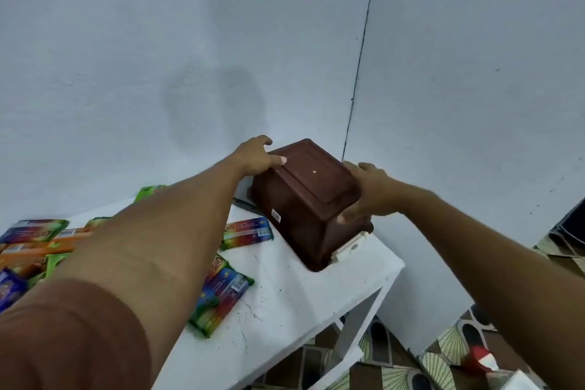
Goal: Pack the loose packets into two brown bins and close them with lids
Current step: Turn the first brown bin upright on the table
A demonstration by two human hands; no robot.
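A brown bin (308, 196) rests upside down at the far right corner of the white table (285, 301), its flat base facing up and a cream latch (348, 248) showing at its lower rim. My left hand (256, 155) grips the far left edge of the base. My right hand (368, 190) holds the right side. Several colourful packets lie loose on the table: one just left of the bin (247, 233), a pile nearer me (221, 291), and more at the far left (34, 231). No lid is visible.
A pale wall corner stands close behind the table. The table's right edge drops to a patterned floor (411, 367). A red and white object (479, 359) lies on the floor at the lower right. Dark items sit at the right edge (569, 228).
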